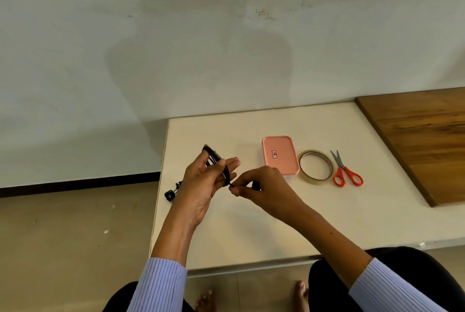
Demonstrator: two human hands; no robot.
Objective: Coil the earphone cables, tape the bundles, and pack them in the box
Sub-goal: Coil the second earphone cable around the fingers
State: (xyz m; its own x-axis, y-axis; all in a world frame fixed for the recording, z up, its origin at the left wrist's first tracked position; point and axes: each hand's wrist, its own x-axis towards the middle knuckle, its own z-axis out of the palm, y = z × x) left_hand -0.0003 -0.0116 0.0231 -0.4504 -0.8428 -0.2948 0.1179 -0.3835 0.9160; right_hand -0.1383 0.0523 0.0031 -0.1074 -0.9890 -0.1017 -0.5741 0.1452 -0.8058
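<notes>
The left hand [201, 181] was held upright above the white bench [327, 216], left of the pink box [279, 155], with a black earphone cable [218, 162] looped around its outstretched fingers; the thumb lay over the loops, so the hand carried the coil with mostly straight fingers. The right hand [261, 189] sat just in front of the box, its thumb and forefinger pinching the loose end of the cable right beside the left fingertips. The earbuds [171, 193] dangled well left of the box, near the bench's left edge, behind the left wrist. The box lay closed with a small label on its lid. A tape roll [316, 165] lay flat, touching or almost touching the box's right side, and red-handled scissors [344, 171] lay just beyond the tape, blades pointing away from the person. A dark wooden board [422, 140] lay far right of the box
</notes>
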